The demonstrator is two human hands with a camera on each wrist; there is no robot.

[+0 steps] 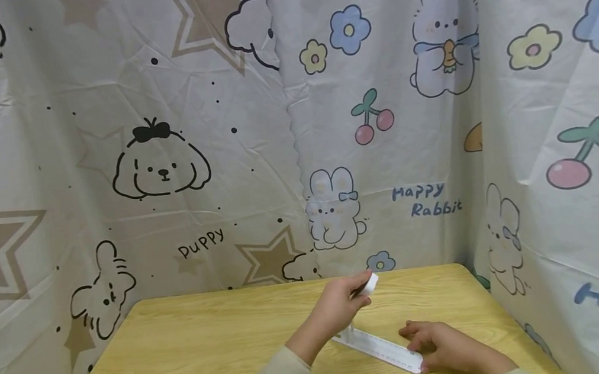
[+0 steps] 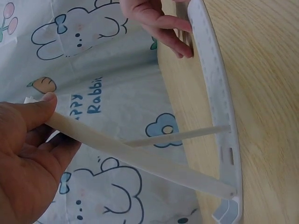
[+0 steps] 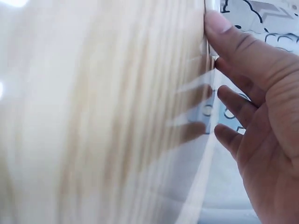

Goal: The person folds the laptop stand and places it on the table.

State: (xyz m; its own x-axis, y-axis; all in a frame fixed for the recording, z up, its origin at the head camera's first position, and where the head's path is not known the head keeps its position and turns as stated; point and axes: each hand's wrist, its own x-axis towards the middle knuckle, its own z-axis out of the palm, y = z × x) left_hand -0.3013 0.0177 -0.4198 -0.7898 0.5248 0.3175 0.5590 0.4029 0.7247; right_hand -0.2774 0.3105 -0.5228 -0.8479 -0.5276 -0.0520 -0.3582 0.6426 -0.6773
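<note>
A white folding stand (image 1: 380,349) lies slantwise on the table, its long, narrow base marked by a row of small notches. From one end of the base, a flat hinged bar (image 2: 140,158) rises at an angle. A thinner strut (image 2: 187,134) links that bar to the base. My left hand (image 1: 336,305) pinches the raised end of the bar between thumb and fingers. At the opposite end of the base, my right hand (image 1: 447,346) holds it with thumb and index finger. The right hand's other fingertips (image 3: 223,130) reach down close to the tabletop.
The table (image 1: 211,337) is pale yellow wood with a glossy surface. A printed curtain (image 1: 254,155) with puppies, stars and rabbits hangs behind its far edge. More curtain (image 1: 564,217) hangs along the right side.
</note>
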